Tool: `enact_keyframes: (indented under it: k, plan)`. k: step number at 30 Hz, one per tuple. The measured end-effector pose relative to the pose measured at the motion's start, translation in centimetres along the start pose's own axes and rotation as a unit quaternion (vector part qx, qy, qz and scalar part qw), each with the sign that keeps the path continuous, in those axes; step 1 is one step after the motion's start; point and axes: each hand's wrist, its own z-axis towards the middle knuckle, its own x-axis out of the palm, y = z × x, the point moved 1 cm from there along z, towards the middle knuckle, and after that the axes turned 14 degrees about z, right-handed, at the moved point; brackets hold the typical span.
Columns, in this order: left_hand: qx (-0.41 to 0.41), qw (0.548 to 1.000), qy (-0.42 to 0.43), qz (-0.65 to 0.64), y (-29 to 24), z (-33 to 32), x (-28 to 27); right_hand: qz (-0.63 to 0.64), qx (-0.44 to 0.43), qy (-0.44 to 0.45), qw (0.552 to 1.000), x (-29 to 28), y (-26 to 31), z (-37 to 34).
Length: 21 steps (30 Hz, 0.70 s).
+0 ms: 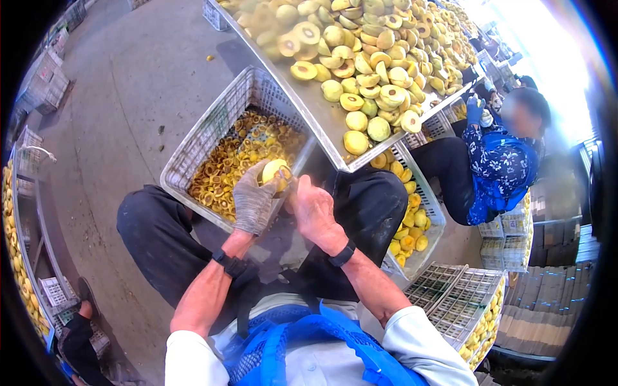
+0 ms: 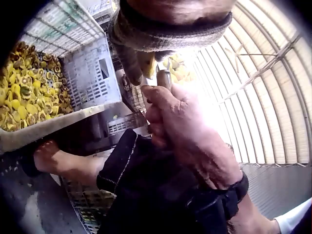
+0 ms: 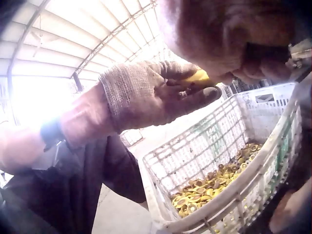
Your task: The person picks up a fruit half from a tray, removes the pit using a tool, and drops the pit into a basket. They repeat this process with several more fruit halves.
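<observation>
A yellow halved fruit (image 1: 277,172) with a brown centre is pinched in the gloved left hand (image 1: 253,202), above the crate of cut pieces. Close beside it, the bare right hand (image 1: 317,211) is curled round a small tool, whose handle (image 2: 164,79) shows in the left wrist view; its tip is hard to make out. In the right wrist view the left hand's grey glove (image 3: 141,92) leaves the fingertips dark around the fruit (image 3: 199,78), and the right hand (image 3: 224,39) is very near the lens.
A metal table (image 1: 322,132) heaped with halved fruit (image 1: 380,71) stands in front. Below the hands is a plastic crate (image 1: 187,151) of brown and yellow pieces; another crate (image 1: 434,235) at the right holds yellow halves. A person in blue (image 1: 505,161) sits at the right.
</observation>
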Motion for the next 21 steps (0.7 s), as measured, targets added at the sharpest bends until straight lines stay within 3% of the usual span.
enact_keyframes:
  k: [5,12,14,18,20,21]
  plan:
    - [0.031,0.999,-0.028,0.017,1.0,0.2,0.4,0.092,0.075,-0.011,0.993,0.7,0.3,0.0]
    - [0.026,0.999,-0.024,0.036,0.8,-0.3,0.3,0.230,0.058,-0.032,0.971,2.5,-0.9,-0.7]
    - [0.045,0.997,-0.029,0.050,0.9,0.1,0.2,0.348,0.106,-0.004,0.932,3.4,-1.8,-0.2]
    - [0.057,0.998,-0.020,-0.030,1.2,0.3,0.2,0.377,0.127,0.033,0.917,3.3,-1.7,0.0]
    - [0.048,0.999,-0.011,-0.012,1.1,0.4,0.1,0.332,0.052,-0.047,0.941,3.0,-0.9,0.0]
    - [0.037,0.999,-0.002,0.005,1.0,0.3,0.0,0.332,0.053,-0.045,0.941,2.9,-0.8,-0.1]
